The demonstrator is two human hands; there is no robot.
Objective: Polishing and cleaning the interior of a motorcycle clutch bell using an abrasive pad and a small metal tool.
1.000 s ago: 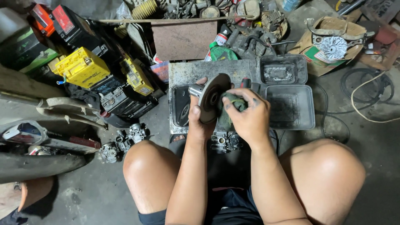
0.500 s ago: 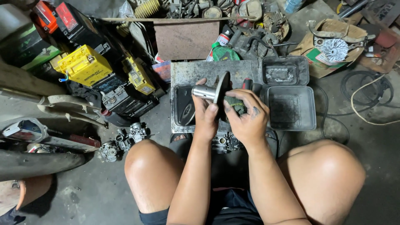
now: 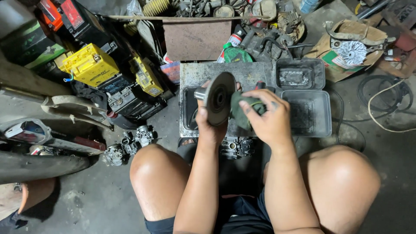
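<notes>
My left hand (image 3: 209, 126) grips a round grey metal pulley disc (image 3: 220, 96) with a short hub sticking out to the left, held on edge above a grimy metal tray (image 3: 255, 73). Pressed against the disc's right face is a dark green scouring pad (image 3: 239, 112), clutched in my right hand (image 3: 267, 118). Both hands hover over the tray, just beyond my bare knees. A carburettor (image 3: 237, 147) lies on the floor under my wrists.
Two dirty plastic tubs (image 3: 310, 112) sit right of the tray. Yellow batteries (image 3: 90, 64) and black ones are stacked at left. More carburettors (image 3: 130, 144) lie by my left knee. A stator on cardboard (image 3: 352, 51) and coiled cables (image 3: 381, 102) are at right.
The disc has turned in my left hand from facing the camera to nearly edge-on. My right hand with the pad has shifted across its right face.
</notes>
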